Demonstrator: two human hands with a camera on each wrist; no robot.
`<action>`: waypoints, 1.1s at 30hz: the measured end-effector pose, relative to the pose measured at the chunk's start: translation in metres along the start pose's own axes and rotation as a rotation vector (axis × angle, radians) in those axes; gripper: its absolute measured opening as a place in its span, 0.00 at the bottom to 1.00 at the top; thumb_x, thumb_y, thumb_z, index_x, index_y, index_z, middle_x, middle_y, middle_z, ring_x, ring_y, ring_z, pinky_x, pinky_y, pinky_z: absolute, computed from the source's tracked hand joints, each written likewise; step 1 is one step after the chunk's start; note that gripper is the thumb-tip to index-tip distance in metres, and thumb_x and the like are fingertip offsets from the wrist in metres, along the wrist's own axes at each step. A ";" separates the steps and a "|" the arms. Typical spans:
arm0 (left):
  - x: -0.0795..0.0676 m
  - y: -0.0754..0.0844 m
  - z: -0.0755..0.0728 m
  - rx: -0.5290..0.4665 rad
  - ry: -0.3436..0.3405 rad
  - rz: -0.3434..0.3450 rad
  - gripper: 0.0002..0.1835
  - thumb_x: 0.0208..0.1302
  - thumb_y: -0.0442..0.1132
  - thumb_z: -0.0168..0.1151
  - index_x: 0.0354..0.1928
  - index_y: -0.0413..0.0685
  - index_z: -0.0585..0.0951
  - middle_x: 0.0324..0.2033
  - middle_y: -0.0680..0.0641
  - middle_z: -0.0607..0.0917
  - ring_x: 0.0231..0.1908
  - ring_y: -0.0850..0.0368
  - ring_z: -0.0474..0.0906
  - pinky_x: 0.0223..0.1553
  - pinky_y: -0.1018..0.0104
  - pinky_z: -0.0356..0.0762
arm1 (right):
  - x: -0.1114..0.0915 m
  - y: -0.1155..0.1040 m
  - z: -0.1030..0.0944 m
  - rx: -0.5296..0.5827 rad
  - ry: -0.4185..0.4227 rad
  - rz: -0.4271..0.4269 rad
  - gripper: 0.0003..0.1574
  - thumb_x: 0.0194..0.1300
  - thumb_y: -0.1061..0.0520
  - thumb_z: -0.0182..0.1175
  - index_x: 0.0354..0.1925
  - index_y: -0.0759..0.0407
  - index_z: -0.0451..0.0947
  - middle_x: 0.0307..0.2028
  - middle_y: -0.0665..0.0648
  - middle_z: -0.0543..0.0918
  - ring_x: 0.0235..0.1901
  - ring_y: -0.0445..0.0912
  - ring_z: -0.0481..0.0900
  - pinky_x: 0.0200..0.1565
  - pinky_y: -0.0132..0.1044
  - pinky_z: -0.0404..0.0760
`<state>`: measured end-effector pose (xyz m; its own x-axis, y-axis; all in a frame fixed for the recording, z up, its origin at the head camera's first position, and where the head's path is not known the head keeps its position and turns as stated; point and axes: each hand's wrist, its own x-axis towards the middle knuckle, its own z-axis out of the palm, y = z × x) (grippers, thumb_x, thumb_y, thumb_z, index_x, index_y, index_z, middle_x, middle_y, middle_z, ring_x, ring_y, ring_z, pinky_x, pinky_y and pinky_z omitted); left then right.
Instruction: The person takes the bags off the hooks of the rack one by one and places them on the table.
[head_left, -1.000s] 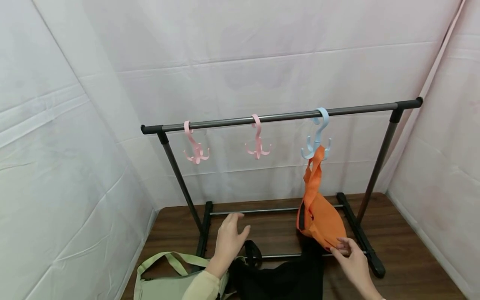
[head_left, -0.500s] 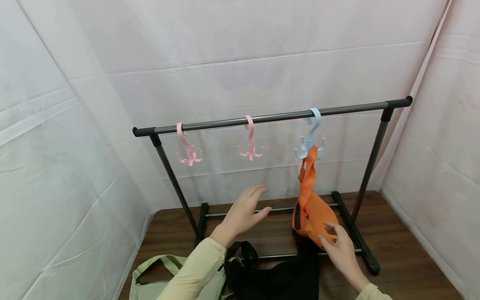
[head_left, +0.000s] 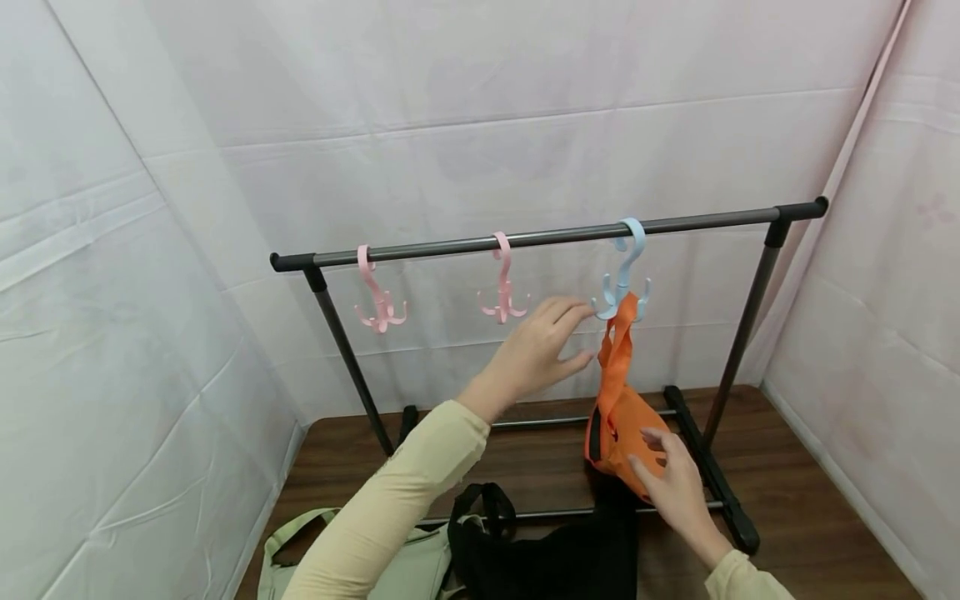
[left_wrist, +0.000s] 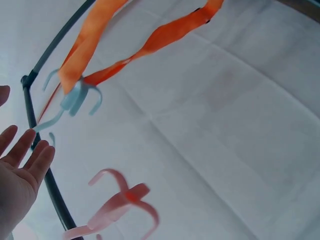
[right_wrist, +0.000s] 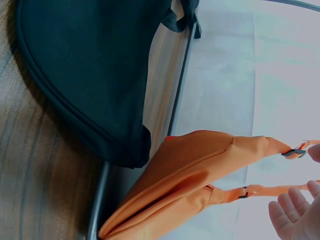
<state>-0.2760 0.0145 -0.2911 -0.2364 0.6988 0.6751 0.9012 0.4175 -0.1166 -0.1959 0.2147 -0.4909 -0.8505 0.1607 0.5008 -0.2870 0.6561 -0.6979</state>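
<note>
An orange waist bag (head_left: 630,433) hangs by its strap (head_left: 618,350) from the light blue four-prong hook (head_left: 622,279) on the rack's right part. My left hand (head_left: 534,354) is raised just left of that hook, thumb and fingers spread apart, fingertips close to a prong and the strap. In the left wrist view, the fingers (left_wrist: 39,161) overlap the rail beside the blue hook. My right hand (head_left: 675,483) is in front of the bag's lower right side, fingers loosely bent and holding nothing. The right wrist view has the bag's body (right_wrist: 200,160) beside the palm (right_wrist: 302,220).
Two pink hooks (head_left: 381,308) (head_left: 502,292) hang on the dark metal rail (head_left: 442,248) to the left. A black bag (head_left: 547,554) and a pale green bag (head_left: 412,562) lie at the front of the wooden table (head_left: 817,533). White cloth walls (head_left: 480,167) surround the rack.
My left hand has risen and moved right, from over the bags up to the blue hook. My right hand has let go of the orange bag's lower edge and shifted slightly left.
</note>
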 end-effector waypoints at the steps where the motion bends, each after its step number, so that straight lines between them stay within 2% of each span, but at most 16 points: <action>1: 0.006 -0.001 -0.002 0.004 0.010 0.005 0.23 0.53 0.40 0.65 0.51 0.39 0.74 0.48 0.45 0.77 0.50 0.53 0.71 0.55 0.70 0.66 | 0.001 0.000 0.000 -0.007 0.006 -0.014 0.23 0.55 0.62 0.63 0.50 0.64 0.71 0.42 0.61 0.75 0.42 0.53 0.74 0.39 0.49 0.76; 7: 0.036 -0.006 -0.008 0.020 0.008 -0.001 0.21 0.56 0.39 0.62 0.52 0.39 0.75 0.50 0.44 0.76 0.51 0.53 0.71 0.54 0.70 0.68 | 0.007 -0.003 -0.002 -0.001 0.025 -0.070 0.24 0.55 0.63 0.64 0.50 0.63 0.71 0.43 0.59 0.76 0.43 0.51 0.74 0.39 0.40 0.74; 14: 0.072 -0.010 -0.010 0.034 0.022 0.015 0.19 0.57 0.38 0.61 0.50 0.40 0.76 0.49 0.45 0.77 0.51 0.53 0.70 0.55 0.73 0.65 | 0.013 -0.010 -0.002 0.039 0.009 -0.070 0.24 0.55 0.62 0.63 0.51 0.63 0.71 0.44 0.61 0.75 0.44 0.52 0.72 0.41 0.45 0.73; 20: 0.095 -0.012 -0.012 0.063 0.010 -0.031 0.16 0.59 0.40 0.58 0.49 0.42 0.77 0.47 0.48 0.77 0.50 0.54 0.71 0.52 0.75 0.67 | 0.012 -0.010 -0.003 0.036 0.016 -0.067 0.24 0.55 0.62 0.64 0.51 0.62 0.71 0.43 0.60 0.75 0.43 0.52 0.73 0.41 0.49 0.73; 27: 0.111 -0.017 -0.006 0.107 -0.052 -0.088 0.15 0.60 0.39 0.56 0.49 0.44 0.77 0.46 0.50 0.78 0.49 0.57 0.71 0.47 0.75 0.70 | 0.016 -0.011 -0.007 0.042 0.029 -0.067 0.24 0.54 0.63 0.63 0.51 0.63 0.71 0.44 0.61 0.75 0.44 0.52 0.73 0.41 0.49 0.73; 33: 0.115 -0.020 -0.001 0.118 -0.052 -0.088 0.11 0.61 0.38 0.56 0.45 0.44 0.79 0.44 0.51 0.79 0.46 0.58 0.73 0.45 0.76 0.71 | 0.020 -0.011 -0.009 0.042 0.034 -0.074 0.24 0.54 0.64 0.64 0.50 0.63 0.71 0.43 0.59 0.76 0.43 0.52 0.73 0.40 0.48 0.74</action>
<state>-0.3208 0.0862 -0.2099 -0.3342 0.6842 0.6483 0.8280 0.5417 -0.1450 -0.2060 0.2177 -0.4687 -0.8108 0.1382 0.5687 -0.3676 0.6359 -0.6786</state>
